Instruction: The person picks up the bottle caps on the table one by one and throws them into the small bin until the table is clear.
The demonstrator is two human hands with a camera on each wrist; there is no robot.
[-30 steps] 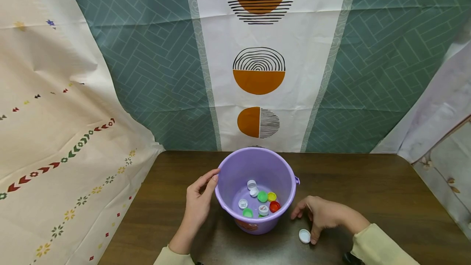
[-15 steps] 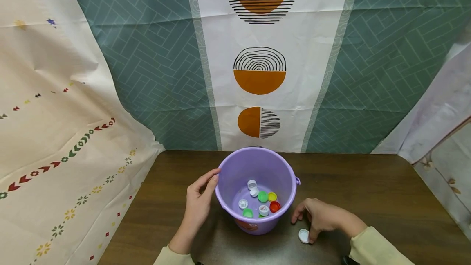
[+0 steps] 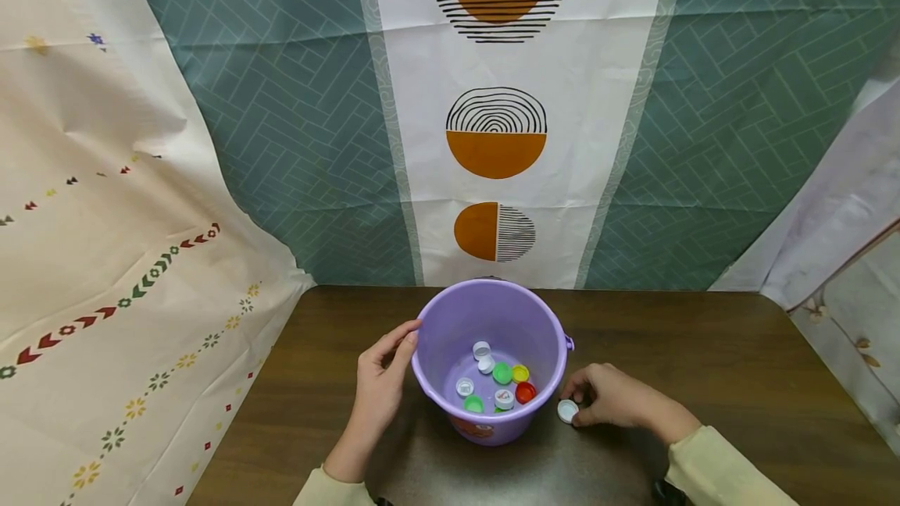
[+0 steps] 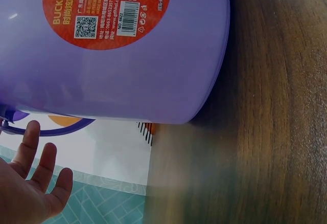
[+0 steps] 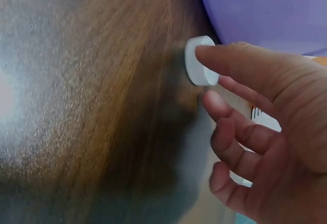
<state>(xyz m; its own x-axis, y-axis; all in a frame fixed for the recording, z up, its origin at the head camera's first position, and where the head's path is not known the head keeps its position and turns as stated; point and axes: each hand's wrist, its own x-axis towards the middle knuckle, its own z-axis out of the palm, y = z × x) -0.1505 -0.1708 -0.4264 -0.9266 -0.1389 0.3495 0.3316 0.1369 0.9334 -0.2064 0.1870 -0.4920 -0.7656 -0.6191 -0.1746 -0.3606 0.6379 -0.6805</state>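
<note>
A purple bucket [image 3: 488, 432] stands on the table with several white, green, yellow and red bottle caps at its bottom. At its left rim my left hand [image 3: 380, 385] holds on with thumb and fingertips; in the left wrist view the other fingers [image 4: 44, 163] spread beside the wall, and the thumb is out of sight. Just right of the bucket, my right hand [image 3: 619, 400] pinches a white bottle cap [image 3: 568, 411]. The right wrist view shows the thumb against that cap [image 5: 200, 63], tilted on edge close to the bucket wall, the remaining fingers loosely bent.
The dark wooden table [image 3: 703, 358] extends to both sides of the bucket. Patterned cloth [image 3: 309, 139] hangs behind its far edge. The bucket's handle hinge [image 3: 568, 343] sticks out on the right.
My right hand has gripped the white cap and moved it away from me, up beside the bucket's lower right side. The left hand and bucket stay in place.
</note>
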